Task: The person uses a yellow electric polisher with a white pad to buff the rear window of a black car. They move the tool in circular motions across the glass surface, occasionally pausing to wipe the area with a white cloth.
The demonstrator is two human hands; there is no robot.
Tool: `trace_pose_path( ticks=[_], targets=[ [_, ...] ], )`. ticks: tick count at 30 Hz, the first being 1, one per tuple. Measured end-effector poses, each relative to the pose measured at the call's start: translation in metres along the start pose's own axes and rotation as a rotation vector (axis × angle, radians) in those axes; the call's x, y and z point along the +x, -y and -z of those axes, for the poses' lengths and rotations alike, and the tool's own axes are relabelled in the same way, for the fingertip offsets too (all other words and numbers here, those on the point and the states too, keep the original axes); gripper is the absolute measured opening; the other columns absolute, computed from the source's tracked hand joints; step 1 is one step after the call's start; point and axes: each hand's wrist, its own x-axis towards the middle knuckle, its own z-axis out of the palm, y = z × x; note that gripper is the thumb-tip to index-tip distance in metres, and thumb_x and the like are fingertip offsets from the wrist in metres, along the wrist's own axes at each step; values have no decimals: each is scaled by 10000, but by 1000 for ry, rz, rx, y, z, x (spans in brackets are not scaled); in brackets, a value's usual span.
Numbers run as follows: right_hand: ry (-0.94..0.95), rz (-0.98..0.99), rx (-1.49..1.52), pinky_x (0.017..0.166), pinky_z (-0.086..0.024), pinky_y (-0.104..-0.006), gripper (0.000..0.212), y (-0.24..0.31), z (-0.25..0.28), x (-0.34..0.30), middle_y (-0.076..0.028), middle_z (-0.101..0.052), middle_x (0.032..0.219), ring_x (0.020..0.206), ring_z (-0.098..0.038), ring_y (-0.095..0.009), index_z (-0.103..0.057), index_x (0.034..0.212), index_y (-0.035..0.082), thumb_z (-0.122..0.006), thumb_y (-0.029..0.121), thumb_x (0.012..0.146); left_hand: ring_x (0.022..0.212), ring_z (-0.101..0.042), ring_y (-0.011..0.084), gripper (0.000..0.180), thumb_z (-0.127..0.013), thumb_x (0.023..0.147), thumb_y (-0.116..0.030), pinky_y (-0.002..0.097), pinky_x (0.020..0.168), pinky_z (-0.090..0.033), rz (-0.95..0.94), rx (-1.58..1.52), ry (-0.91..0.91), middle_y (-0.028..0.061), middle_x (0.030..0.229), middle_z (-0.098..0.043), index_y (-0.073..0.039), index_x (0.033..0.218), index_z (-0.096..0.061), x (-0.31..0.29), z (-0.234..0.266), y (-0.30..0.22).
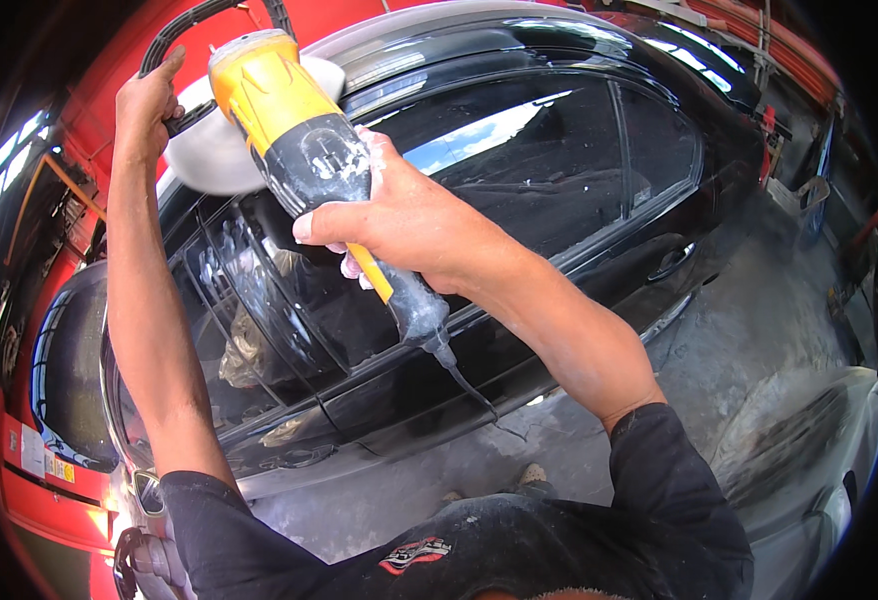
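Note:
A yellow-and-black power polisher [269, 85] is held out over the black car [399, 390] with both my hands. My right hand [394, 220] wraps round its dark rear grip, which is smeared with white residue, as are my fingertips. My left hand [149, 100] is closed on the black loop handle [164, 45] at the front. The whitish round polishing pad [209, 160] faces down by the car's roof edge, above the side windows. Whether it touches the paint, I cannot tell. From the grip's end a black power cord [474, 392] hangs down along the door.
The side window [519, 150] reflects sky, and a door handle [671, 262] sits to the right. A grey dusty car panel [809, 470] stands at the lower right. Red structures [79, 130] fill the left side. Grey concrete floor [719, 360] runs beside the car.

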Motion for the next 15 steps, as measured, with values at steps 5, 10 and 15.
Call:
trace_pose_path(
  ticks=[5,10,15],
  targets=[
    [-18,-26,-2,632,-535,-318,892,26,52,-16,-139,-592,936,796,-613,-181,-215,1403,-108,-794,137,770,465,-307,59,329,-792,902,-264,275,491,-321,-53,0,80,-63,549,-381,-122,753,-536,12,-75,-16],
    [-127,48,35,554,-526,-317,830,29,94,-28,-119,-590,900,728,-602,-151,-274,1354,-44,-813,146,752,462,-308,59,325,-791,900,-255,282,480,-322,-66,-54,161,-61,556,-383,-112,755,-537,10,-147,-36],
    [-242,81,-18,540,-552,-259,728,32,122,-43,-73,-632,834,603,-616,-117,-391,1351,5,-812,176,782,462,-327,89,311,-785,895,-232,296,481,-329,-75,-119,245,-39,550,-379,-75,765,-550,9,-202,-44]
  ],
)
